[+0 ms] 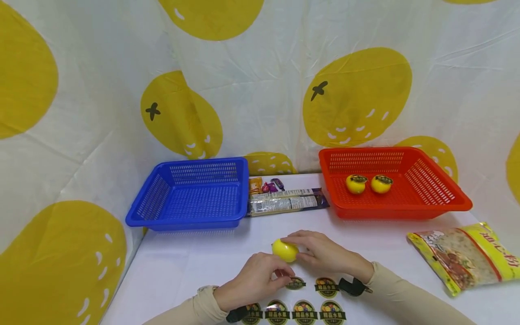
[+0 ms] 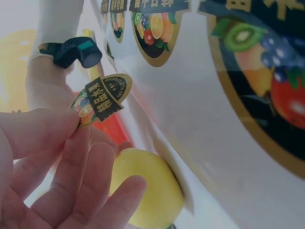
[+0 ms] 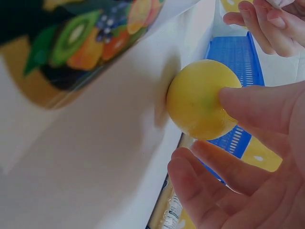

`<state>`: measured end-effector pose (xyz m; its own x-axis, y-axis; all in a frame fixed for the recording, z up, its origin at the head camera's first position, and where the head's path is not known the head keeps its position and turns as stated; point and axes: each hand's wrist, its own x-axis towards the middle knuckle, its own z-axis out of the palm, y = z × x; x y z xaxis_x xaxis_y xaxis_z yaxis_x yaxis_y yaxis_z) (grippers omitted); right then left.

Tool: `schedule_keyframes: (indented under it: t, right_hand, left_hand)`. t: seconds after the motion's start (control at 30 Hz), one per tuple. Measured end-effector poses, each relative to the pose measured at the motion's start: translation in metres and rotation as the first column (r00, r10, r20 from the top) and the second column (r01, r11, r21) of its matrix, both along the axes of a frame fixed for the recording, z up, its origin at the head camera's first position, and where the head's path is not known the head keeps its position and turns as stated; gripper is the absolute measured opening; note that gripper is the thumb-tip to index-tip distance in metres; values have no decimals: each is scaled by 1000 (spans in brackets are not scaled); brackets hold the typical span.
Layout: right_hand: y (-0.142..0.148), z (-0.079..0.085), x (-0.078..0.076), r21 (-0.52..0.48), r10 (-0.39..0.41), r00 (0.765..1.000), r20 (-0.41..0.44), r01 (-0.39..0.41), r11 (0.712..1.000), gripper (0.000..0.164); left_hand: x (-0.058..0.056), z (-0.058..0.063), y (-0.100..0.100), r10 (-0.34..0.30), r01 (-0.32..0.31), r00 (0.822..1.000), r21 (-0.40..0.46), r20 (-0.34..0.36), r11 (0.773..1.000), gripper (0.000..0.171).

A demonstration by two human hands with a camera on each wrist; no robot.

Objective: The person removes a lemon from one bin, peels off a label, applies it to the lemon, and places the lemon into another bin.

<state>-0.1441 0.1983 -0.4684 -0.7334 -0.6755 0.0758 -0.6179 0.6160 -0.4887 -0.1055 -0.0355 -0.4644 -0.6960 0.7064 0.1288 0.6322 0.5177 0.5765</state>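
My left hand [image 1: 260, 276] pinches an oval fruit-label sticker [image 2: 102, 100] between thumb and forefinger; in the left wrist view the sticker stands tilted, free of the table. In the head view this sticker [image 1: 295, 283] shows just beyond the left fingertips. My right hand [image 1: 325, 253] holds a yellow lemon [image 1: 285, 250] on the white table, with the thumb and fingers at its side. The right wrist view shows the thumb pressed on the lemon [image 3: 202, 100]. Several more stickers [image 1: 304, 311] lie in front of the hands, one of them [image 1: 327, 287] near the right wrist.
A blue basket [image 1: 187, 223] stands at the back left. At the back right, a red basket [image 1: 402, 211] holds two lemons [image 1: 381, 184] with stickers on them. Between the baskets lie a long packet [image 1: 284, 203] and small wrapped sweets [image 1: 268, 186]. A yellow food bag [image 1: 467, 257] is at the right.
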Motion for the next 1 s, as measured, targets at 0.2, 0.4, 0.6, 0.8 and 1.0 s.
schedule_keyframes:
  t: [0.2, 0.4, 0.6, 0.8, 1.0]
  right_hand:
    - [-1, -3, -1, -13, -30, 999, 35, 31, 999, 51]
    - [-1, -4, 0, -27, -101, 994, 30, 102, 994, 53]
    - [-4, -5, -1, -32, -121, 991, 48, 123, 992, 62]
    - [-7, -7, -1, -23, -73, 995, 68, 74, 997, 68]
    - [-8, -8, -5, -15, -74, 996, 49, 74, 997, 64]
  left_hand:
    - [2, 0, 1, -3, 3, 1000, 7, -26, 1000, 12]
    - [1, 0, 0, 4, -4, 999, 4, -39, 1000, 11]
    - [1, -1, 0, 3, -3, 1000, 1, -17, 1000, 10]
    - [1, -1, 0, -11, 11, 999, 4, -32, 1000, 10]
    - [1, -1, -1, -3, 3, 1000, -5, -22, 1000, 11]
